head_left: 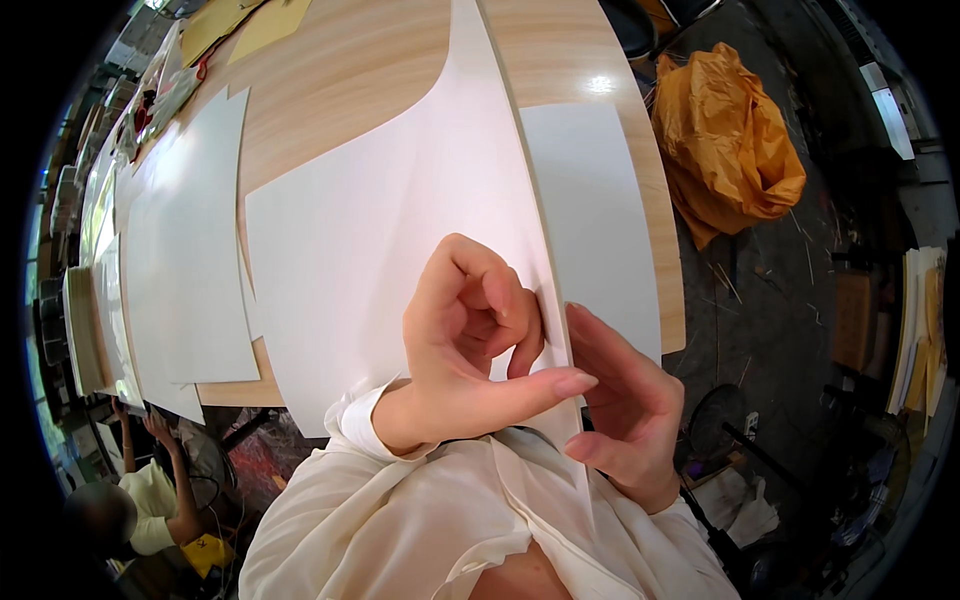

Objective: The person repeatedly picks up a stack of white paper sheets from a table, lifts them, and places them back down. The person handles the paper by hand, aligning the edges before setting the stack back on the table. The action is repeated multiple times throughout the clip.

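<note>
A large white sheet (400, 190) curves up from the table, and its thin raised edge runs down toward my body. My left hand (470, 330) is at the left face of the sheet, its fingers curled against it and its thumb stretched across the edge. On the other side is my right hand (635, 415), fingers bent along the right face and thumb tip lapping over the edge. Both hands grip the sheet close to my chest. Part of the right fingers is hidden behind it.
More white sheets (185, 240) lie on the wooden table (320, 75) at left, and another sheet (595, 190) lies at right. An orange bag (725, 140) sits on the floor right of the table. A person (155, 500) is at the lower left. Tan papers (265, 28) are at the far left.
</note>
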### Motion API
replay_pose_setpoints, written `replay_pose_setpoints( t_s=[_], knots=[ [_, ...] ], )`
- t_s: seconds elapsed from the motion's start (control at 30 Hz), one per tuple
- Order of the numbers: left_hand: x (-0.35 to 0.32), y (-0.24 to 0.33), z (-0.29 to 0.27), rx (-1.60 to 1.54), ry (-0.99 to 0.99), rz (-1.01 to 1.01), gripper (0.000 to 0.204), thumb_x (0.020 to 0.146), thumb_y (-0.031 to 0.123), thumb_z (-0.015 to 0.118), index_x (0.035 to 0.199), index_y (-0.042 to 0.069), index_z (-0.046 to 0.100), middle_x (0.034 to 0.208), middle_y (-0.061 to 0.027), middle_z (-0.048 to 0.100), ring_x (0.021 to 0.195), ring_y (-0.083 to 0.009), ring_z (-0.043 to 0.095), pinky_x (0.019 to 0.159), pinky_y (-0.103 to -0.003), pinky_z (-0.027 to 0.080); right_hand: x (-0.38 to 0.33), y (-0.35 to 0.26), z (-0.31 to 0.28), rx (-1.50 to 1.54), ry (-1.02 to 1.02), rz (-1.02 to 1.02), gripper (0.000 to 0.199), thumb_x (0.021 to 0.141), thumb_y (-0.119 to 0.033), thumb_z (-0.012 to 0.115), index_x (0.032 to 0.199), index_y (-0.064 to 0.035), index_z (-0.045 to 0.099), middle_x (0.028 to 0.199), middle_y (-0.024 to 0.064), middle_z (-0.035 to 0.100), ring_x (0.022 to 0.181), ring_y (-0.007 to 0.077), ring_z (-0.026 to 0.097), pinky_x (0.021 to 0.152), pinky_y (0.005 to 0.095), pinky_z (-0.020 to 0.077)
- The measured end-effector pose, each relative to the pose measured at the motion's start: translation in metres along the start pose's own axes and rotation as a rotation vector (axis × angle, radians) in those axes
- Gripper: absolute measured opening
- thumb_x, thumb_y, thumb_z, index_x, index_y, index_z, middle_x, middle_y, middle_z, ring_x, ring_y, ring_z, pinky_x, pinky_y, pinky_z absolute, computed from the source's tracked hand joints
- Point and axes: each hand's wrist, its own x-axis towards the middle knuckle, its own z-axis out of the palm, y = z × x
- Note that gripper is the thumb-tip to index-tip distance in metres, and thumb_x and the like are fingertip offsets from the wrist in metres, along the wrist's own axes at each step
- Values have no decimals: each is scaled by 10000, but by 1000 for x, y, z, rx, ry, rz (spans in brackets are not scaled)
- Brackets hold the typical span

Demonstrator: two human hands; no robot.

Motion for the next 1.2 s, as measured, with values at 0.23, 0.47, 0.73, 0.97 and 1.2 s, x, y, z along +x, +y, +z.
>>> replay_pose_setpoints(
  t_s=[0.23,0.47,0.73,0.97,1.2],
  knots=[
    [-2,5,0,-33,4,-12,588,629,23,876,894,85,355,616,49,383,467,-31,382,444,-185,274,-1,-1,4,39,29,13,660,849,-26,656,1388,159,323,1444,274,386,1349,307,403,1132,401,302],
    [-3,7,0,-28,7,8,581,631,17,875,886,83,357,600,57,368,468,-18,367,455,-181,272,-3,-3,5,111,23,52,594,847,21,579,1376,161,347,1451,282,374,1355,310,396,1134,400,293],
    [-4,10,3,-37,43,3,587,627,18,882,881,84,358,598,61,366,470,-11,350,461,-178,266,-2,-2,-1,92,-54,24,556,855,-3,557,1374,122,400,1467,276,361,1355,302,402,1106,363,306],
    [-3,13,0,79,-22,31,585,624,27,881,880,84,357,608,54,377,472,-15,343,464,-182,268,-1,3,-2,-28,-80,-54,572,833,16,584,1368,120,412,1439,283,401,1336,302,430,1092,357,325],
    [-5,15,3,32,-14,-15,513,655,-16,788,906,80,351,635,32,401,489,-37,371,473,-195,292,0,2,5,-41,4,-42,664,779,55,665,1374,133,382,1426,257,428,1318,297,450,1100,371,347]
  ],
)
